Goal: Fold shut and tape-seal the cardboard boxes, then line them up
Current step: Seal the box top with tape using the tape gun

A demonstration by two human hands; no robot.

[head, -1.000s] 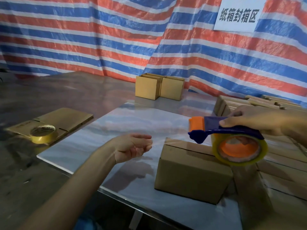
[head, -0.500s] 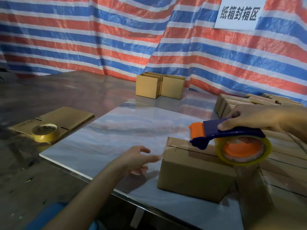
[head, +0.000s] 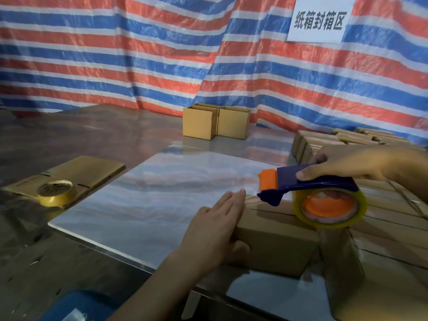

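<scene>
While your left hand lies flat on the box, your right hand grips the tape dispenser over its seam.

Press down with those straight left fingers on the box's left end so the flaps lie level; the box sits on the white board, just beside the stacked flat cartons. Bring the dispenser's orange end onto the top, centred on the slit between the flaps, then draw it steadily along that slit toward your right so the tape lands smooth.
</scene>
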